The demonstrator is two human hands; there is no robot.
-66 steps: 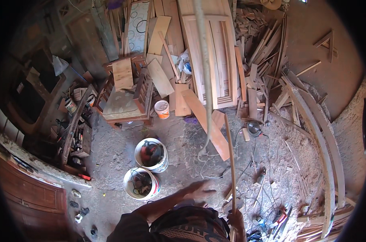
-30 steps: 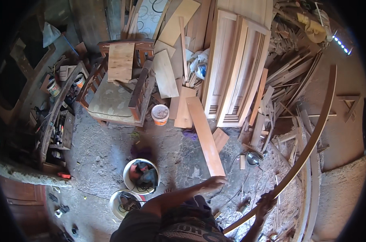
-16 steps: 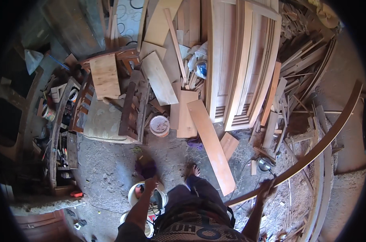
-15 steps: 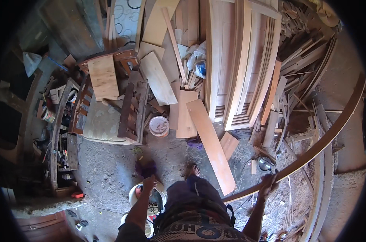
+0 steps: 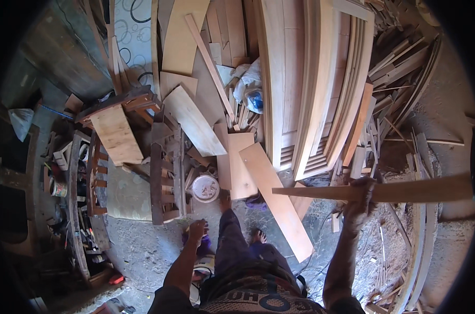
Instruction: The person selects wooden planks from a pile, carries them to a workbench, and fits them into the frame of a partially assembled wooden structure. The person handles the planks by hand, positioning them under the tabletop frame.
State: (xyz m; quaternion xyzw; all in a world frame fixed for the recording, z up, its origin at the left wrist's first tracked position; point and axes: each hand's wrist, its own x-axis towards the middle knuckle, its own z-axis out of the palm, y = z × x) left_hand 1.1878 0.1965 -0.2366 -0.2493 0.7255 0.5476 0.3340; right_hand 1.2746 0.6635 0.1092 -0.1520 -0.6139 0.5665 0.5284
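My right hand grips a long, narrow wooden plank, its fingers wrapped around the edge. The plank reaches from near the middle of the view to the far right, above the floor. Low on the left, my left hand hangs with its fingers pointing down, partly hidden. Just beneath it shows a purple thing; whether the hand touches it I cannot tell. A light wooden board lies slanting on the floor in front of me, passing beneath the plank's near end.
Pale door panels lean ahead. A white bucket stands near my forward foot, right of a wooden chair frame. Scrap timber is piled at the right. A toolbox stands left. Another purple thing lies by the slanting board.
The plank has swung from a steep slant to nearly level, and my right hand has risen with it. My left leg has stepped forward toward the white bucket.
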